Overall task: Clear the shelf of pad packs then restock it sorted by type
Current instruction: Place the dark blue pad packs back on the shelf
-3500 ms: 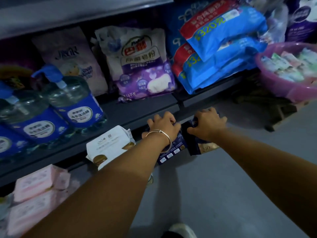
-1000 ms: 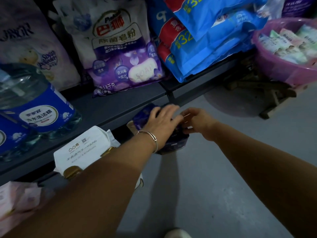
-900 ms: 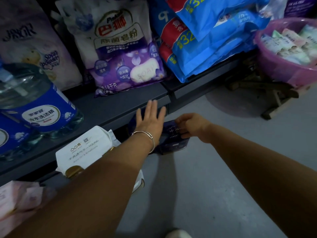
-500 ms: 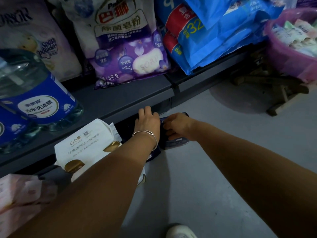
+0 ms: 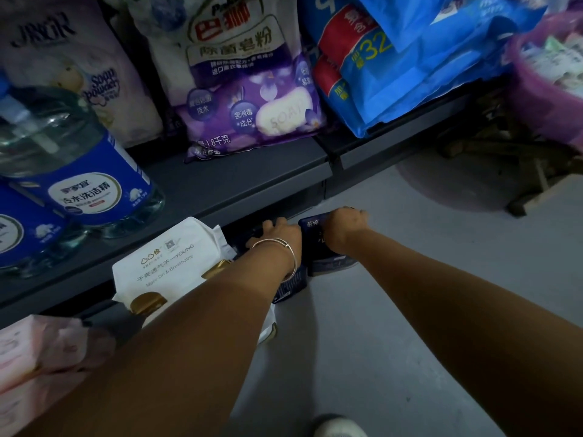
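A: Where are the pad packs?
B: Two navy packs sit low at the foot of the shelf (image 5: 239, 181), by the floor (image 5: 410, 310). The right hand (image 5: 345, 227) lies on top of the right navy pack (image 5: 328, 263), fingers curled over its far edge, gripping it. The left hand (image 5: 279, 236) rests on the left navy pack (image 5: 288, 287), which is mostly hidden under the wrist; its fingers reach into the dark under the shelf and I cannot tell whether they are curled or flat
A: Anything else nearby?
B: A white pack (image 5: 172, 266) leans just left of the left arm, touching the shelf edge. Pink packs (image 5: 38, 364) are stacked at the lower left. On the shelf stand a purple bag (image 5: 246, 89), blue bags (image 5: 394, 58) to its right and a blue-labelled bottle (image 5: 79, 171) to its left. A pink basin (image 5: 549, 74) sits far right, off the shelf, with small packets inside
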`<state>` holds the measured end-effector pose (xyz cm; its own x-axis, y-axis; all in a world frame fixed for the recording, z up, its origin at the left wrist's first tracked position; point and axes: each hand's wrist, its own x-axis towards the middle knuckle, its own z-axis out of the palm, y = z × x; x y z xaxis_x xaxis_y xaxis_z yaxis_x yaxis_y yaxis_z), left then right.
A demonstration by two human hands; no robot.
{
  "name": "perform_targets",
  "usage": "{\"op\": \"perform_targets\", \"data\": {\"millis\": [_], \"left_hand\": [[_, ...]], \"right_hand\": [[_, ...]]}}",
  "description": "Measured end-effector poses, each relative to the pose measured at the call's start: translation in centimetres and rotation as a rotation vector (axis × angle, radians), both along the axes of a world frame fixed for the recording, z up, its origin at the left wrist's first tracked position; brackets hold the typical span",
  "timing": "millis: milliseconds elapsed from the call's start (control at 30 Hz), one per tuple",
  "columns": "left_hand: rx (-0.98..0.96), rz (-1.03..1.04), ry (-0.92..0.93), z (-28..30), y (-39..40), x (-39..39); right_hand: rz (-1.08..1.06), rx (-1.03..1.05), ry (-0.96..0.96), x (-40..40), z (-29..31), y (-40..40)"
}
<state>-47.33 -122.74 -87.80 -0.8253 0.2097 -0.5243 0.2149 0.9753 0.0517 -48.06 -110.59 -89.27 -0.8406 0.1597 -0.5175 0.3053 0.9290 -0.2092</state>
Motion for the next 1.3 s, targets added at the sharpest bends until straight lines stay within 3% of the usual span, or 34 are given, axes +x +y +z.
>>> {"op": "perform_targets", "data": {"millis": [167,367,667,867,1067,1300], "left_hand": [[0.076,-0.028,0.186,4.3,-0.9,0.0],[0.216,0.063,0.459,14.4,-3.7,1.7],[0.471,0.094,0.843,33.2,-8.6,4.5],[0.515,0.131,0.924,39.3,-10.8,1.1],[0.493,0.237,0.919,41.2,-11.1,-4.8],[0.465,0.244,0.858,41.5,-11.2,-10.3]], "right_hand": [[0.026,-0.164,0.227,-0.2,4.3,-0.9],[0.108,-0.414,0.502,1.1,15.5,-3.1],[0.242,-0.376,0.837,4.0,35.0,-7.2],[0.178,-0.319,0.973,0.3,41.3,-7.8],[0.069,-0.151,0.906,-4.9,43.2,-7.3],[0.067,-0.207,0.795,-10.0,43.9,-7.2]]}}
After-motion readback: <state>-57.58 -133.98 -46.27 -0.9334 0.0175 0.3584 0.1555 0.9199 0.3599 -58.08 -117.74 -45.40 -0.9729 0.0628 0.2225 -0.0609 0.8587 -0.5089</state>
